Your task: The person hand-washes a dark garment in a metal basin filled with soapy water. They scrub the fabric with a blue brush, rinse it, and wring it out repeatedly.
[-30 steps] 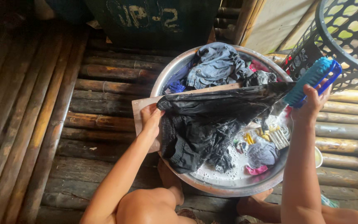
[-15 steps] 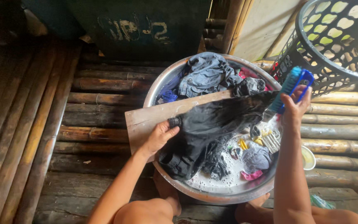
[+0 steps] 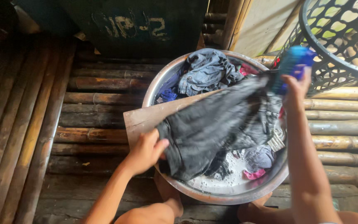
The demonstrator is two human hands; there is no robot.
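Both arms are bare from the wrist up as far as the view reaches, with no sleeves showing. The left hand (image 3: 146,151) and the right hand (image 3: 295,85) carry no gloves, rings, watch or bracelets. The fingers (image 3: 161,146) are bare too. Bare knees and bare feet show at the lower edge, without shoes or sandals.
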